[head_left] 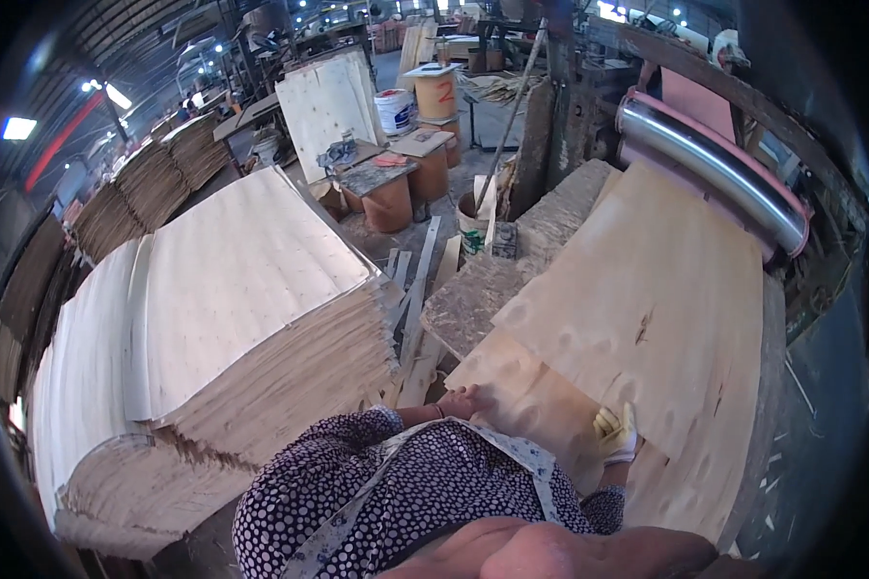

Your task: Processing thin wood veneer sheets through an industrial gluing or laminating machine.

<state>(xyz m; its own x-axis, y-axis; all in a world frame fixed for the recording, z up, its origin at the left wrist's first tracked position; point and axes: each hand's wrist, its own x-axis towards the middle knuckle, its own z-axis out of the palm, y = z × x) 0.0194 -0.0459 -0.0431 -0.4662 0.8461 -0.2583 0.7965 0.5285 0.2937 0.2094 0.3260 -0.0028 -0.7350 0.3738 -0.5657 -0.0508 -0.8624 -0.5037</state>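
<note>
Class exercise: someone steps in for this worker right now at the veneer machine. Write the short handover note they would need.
Left hand: bare, flat on the near edge of the veneer sheet.
Right hand: in a yellowish glove, resting on the same sheet nearer its middle.
The sheet lies on the worn table, its far end under the steel roller.
Done: a tall veneer stack stands to the left.
Left: this sheet is not yet on the stack.

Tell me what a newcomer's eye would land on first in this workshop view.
First, the tall stack of thin veneer sheets filling the left side, its frayed edges facing the person. Next, the wide veneer sheet lying on the right below a shiny metal roller with pink ends. At the sheet's near edge rest the bare left hand and the right hand in a yellow-and-white glove.
</note>
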